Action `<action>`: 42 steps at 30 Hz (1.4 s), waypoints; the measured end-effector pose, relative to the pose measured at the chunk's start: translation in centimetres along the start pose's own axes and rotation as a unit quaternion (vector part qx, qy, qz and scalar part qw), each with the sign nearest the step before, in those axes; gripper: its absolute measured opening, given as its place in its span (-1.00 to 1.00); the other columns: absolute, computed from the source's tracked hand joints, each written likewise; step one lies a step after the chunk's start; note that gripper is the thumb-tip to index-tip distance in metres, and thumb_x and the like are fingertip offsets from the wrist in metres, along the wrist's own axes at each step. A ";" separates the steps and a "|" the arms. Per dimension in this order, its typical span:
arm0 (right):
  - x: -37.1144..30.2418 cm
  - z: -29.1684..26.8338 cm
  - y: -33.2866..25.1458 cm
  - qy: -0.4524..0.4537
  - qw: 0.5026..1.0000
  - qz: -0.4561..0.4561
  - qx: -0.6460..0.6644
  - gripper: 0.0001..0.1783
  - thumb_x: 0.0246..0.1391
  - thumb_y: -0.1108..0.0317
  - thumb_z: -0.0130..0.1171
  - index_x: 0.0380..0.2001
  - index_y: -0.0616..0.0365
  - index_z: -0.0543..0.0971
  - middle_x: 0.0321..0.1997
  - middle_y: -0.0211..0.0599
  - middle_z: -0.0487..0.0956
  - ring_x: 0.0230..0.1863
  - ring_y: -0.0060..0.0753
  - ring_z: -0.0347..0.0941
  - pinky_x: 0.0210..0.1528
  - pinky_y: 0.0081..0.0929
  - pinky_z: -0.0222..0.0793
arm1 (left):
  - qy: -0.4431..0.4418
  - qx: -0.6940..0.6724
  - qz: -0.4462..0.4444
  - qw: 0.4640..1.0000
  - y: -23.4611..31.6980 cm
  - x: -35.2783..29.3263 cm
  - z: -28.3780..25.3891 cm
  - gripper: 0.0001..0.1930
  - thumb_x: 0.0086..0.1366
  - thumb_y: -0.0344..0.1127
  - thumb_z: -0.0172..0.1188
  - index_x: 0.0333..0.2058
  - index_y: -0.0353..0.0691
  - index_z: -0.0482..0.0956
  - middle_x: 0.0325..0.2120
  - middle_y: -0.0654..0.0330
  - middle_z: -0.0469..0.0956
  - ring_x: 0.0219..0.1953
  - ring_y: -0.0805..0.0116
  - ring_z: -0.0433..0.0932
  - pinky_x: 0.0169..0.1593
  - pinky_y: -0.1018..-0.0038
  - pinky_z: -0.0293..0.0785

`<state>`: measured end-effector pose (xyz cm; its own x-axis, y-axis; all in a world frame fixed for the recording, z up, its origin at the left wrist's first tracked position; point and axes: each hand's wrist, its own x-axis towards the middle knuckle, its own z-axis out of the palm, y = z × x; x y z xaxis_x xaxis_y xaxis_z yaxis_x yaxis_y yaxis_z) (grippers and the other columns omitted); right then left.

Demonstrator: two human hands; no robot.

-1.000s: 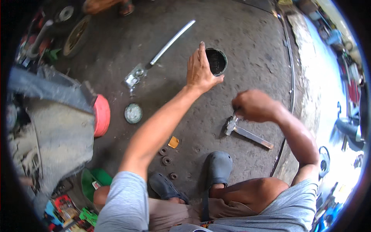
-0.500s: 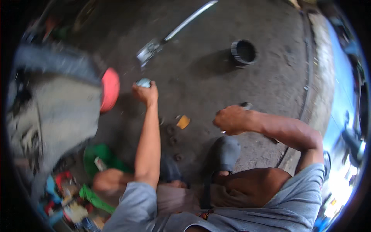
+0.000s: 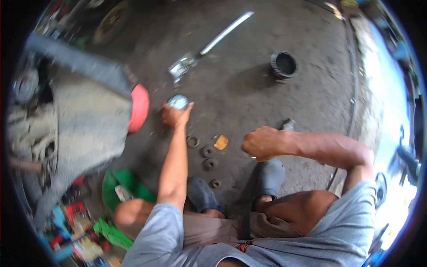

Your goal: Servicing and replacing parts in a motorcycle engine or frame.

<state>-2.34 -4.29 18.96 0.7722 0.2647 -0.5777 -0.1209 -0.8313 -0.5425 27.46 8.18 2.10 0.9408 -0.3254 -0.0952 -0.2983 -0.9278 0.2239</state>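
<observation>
My left hand (image 3: 175, 116) reaches forward over the ground, fingers and thumb wrapped round a silvery round-topped object (image 3: 178, 102) that looks like a small can. Its round face points up; its lower part is hidden by the hand. To the right, my right hand (image 3: 263, 143) is closed in a fist with its back upward. A small bright bit shows at the fist's lower edge, but what it holds is hidden. Between the hands lie a yellow-orange scrap (image 3: 221, 142), a thin dark ring (image 3: 192, 141) and several thick rings, one (image 3: 215, 183) near my left shoe.
Ahead lies a metal part (image 3: 181, 66) with a long shiny strip (image 3: 227, 33). A black cylindrical container (image 3: 283, 65) stands farther right. A small metal piece (image 3: 288, 124) lies beyond my right wrist. Left are a dusty machine body (image 3: 93, 115), a red rounded part (image 3: 139, 108) and a green container (image 3: 111, 182).
The whole view has shifted, so floor things appear farther right. My right hand has come a little closer to the yellow-orange scrap. The left hand keeps its grip, and the silvery face shows more fully.
</observation>
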 end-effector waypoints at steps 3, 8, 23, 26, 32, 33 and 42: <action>-1.0 -0.1 0.3 0.051 0.999 -0.021 0.000 -0.81 -0.07 0.45 0.15 -0.35 0.23 0.64 -0.29 0.04 0.65 -0.16 0.10 0.61 -0.15 -0.08 0.54 | 0.104 0.031 0.048 0.993 1.9 -0.7 0.8 0.22 -0.24 0.19 0.54 0.29 -0.35 0.08 0.08 -0.15 0.42 0.13 -0.13 0.39 0.17 -0.03 0.28; -2.7 0.1 1.0 0.075 0.997 -0.015 -0.003 -0.82 -0.04 0.42 0.11 -0.39 0.27 0.63 -0.35 0.06 0.64 -0.21 0.12 0.61 -0.18 -0.07 0.53 | -0.055 -0.087 0.312 0.944 14.8 -7.7 0.0 0.21 -0.21 0.03 0.58 0.31 -0.37 0.04 0.05 -0.23 0.42 0.10 -0.17 0.41 0.15 0.06 0.37; -6.9 -14.3 -3.3 0.666 0.730 -0.111 0.111 -0.81 -0.06 0.60 0.34 -0.30 0.28 0.63 -0.39 -0.20 0.57 -0.43 -0.41 0.55 -0.41 -0.51 0.44 | -0.241 -0.179 0.517 0.801 13.7 -10.0 -28.4 -0.59 0.25 -0.30 0.23 0.00 -0.39 0.40 -0.19 -0.12 0.59 -0.20 0.06 0.66 -0.14 0.23 0.58; -6.2 -16.7 -7.1 0.664 0.704 -0.205 0.148 -0.81 -0.05 0.63 0.32 -0.29 0.32 0.62 -0.32 -0.18 0.59 -0.38 -0.41 0.57 -0.37 -0.53 0.48 | -0.135 -0.322 0.466 0.813 12.1 -13.5 -35.8 -0.68 0.28 -0.38 0.23 -0.06 -0.41 0.44 -0.32 0.00 0.60 -0.37 0.32 0.66 -0.29 0.42 0.60; -4.2 -22.2 -17.8 0.688 0.642 -0.338 0.009 -0.81 0.02 0.66 0.26 -0.24 0.35 0.58 -0.22 -0.15 0.57 -0.34 -0.39 0.61 -0.30 -0.55 0.53 | 0.243 -0.312 0.489 0.778 5.7 -13.8 -41.6 -0.79 0.35 -0.51 0.11 -0.08 -0.46 0.53 -0.42 0.13 0.60 -0.40 0.49 0.60 -0.40 0.56 0.55; -3.5 -22.8 -19.0 0.678 0.636 -0.366 0.034 -0.81 0.03 0.65 0.26 -0.24 0.34 0.59 -0.23 -0.16 0.57 -0.35 -0.39 0.61 -0.31 -0.54 0.53 | 0.313 -0.304 0.490 0.755 5.0 -13.6 -42.3 -0.78 0.35 -0.52 0.12 -0.07 -0.46 0.53 -0.44 0.15 0.60 -0.41 0.52 0.59 -0.40 0.58 0.53; 2.6 -21.6 -25.4 0.521 0.646 -0.389 0.401 -0.66 0.17 0.46 0.24 0.00 0.38 0.55 -0.26 -0.16 0.67 -0.31 -0.50 0.60 -0.25 -0.52 0.56 | 0.335 -0.293 0.324 0.835 -0.9 -16.3 -45.0 -0.78 0.28 -0.56 0.17 -0.11 -0.49 0.58 -0.47 0.04 0.61 -0.45 0.45 0.61 -0.37 0.49 0.51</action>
<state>16.27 6.98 44.43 0.7441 -0.3690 0.5569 0.5946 -0.0141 -0.8039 19.60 22.52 47.08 0.5498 -0.3673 0.7502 -0.8344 -0.2835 0.4727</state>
